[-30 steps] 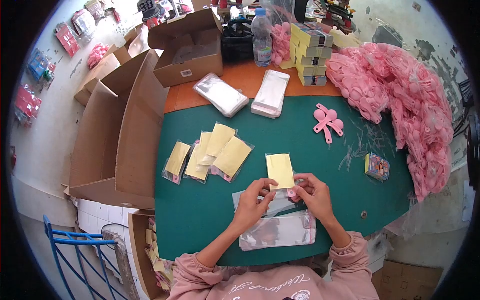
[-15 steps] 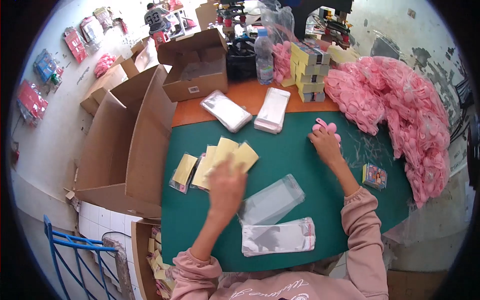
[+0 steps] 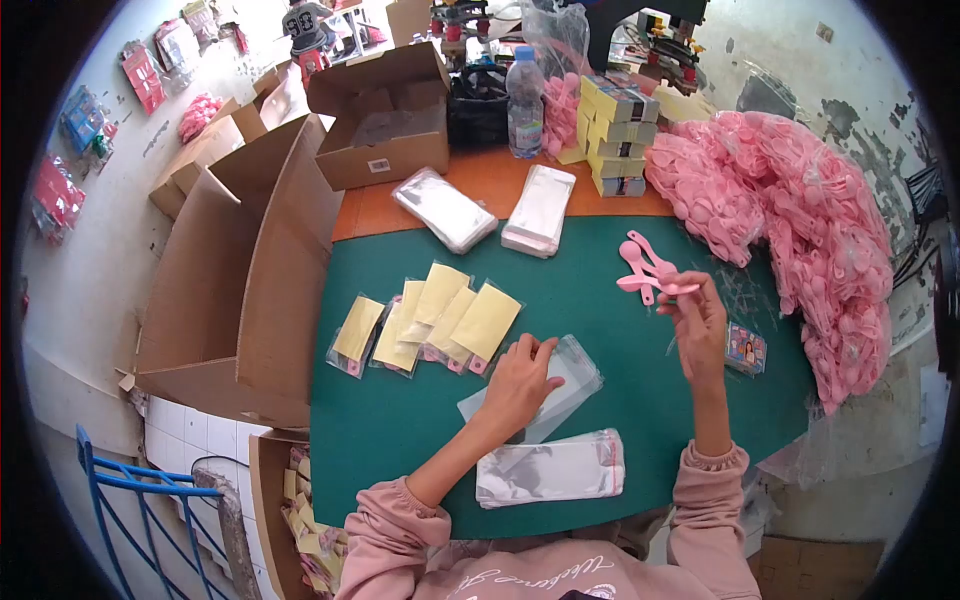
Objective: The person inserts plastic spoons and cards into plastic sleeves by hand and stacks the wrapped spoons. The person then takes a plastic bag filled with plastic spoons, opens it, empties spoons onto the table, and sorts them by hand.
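My right hand is raised over the right side of the green mat, pinching a pink plastic spoon between thumb and fingers. Just beyond it, a few more pink spoons lie loosely together. My left hand rests on loose clear plastic bags, thumb and index finger apart. Nearer my body lies a neat stack of clear bags. To the left, several filled bags with pale yellow cards lie fanned out, pink pieces showing at their lower ends.
Two bundles of clear bags lie at the back. Stacked cards and a water bottle stand behind them. Pink bagged spoons heap along the right. A small card stack sits nearby. Cardboard boxes stand left; another person sits far back.
My left hand has moved right and toward me, from the yellow-card bags onto the clear bags. My right hand has lifted a pink spoon from the small group and drawn it nearer.
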Demonstrator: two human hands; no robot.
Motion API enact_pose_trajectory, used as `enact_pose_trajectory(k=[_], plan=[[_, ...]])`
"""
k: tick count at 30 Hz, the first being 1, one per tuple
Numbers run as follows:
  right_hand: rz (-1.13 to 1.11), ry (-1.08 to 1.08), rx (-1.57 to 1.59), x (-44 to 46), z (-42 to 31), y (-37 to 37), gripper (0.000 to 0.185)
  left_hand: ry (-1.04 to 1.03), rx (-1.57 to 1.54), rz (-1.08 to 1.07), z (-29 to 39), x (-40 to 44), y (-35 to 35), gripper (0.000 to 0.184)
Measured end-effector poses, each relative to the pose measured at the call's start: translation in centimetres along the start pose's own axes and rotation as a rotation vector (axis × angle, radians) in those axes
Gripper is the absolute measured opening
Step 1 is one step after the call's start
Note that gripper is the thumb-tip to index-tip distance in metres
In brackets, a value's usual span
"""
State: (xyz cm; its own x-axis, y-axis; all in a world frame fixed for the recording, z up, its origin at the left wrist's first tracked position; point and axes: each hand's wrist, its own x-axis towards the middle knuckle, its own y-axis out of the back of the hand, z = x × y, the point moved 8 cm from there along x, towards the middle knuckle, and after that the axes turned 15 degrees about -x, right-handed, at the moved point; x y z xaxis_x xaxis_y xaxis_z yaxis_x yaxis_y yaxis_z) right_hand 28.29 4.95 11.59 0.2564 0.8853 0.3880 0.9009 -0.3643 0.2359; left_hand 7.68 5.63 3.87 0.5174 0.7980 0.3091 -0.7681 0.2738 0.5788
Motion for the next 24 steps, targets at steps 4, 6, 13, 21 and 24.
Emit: enact_pose_trajectory(k=[4,6,13,21,24], plan=[[-0.048,0.04,0.052,-2.2,1.4,-0.4,0.016,0.077,-0.299,-0.043,-1.2,0.0,-0.7,0.044],[-0.051,-0.004,-0.011,-3.0,1.4,-0.6,0.017,0.101,-0.348,-0.026,-1.5,0.2,-0.5,0.044],[-0.102,-0.061,0.002,-4.3,2.1,-1.6,0.022,-0.051,0.018,0.063,0.6,0.0,0.7,0.038],[-0.1,-0.075,-0.09,-4.4,1.4,-1.6,0.019,0.069,-0.323,-0.021,-0.7,0.6,0.1,0.018],[-0.105,-0.098,-0.089,-4.5,1.8,-1.7,0.017,0.141,-0.365,-0.033,-0.9,0.8,0.3,0.015]])
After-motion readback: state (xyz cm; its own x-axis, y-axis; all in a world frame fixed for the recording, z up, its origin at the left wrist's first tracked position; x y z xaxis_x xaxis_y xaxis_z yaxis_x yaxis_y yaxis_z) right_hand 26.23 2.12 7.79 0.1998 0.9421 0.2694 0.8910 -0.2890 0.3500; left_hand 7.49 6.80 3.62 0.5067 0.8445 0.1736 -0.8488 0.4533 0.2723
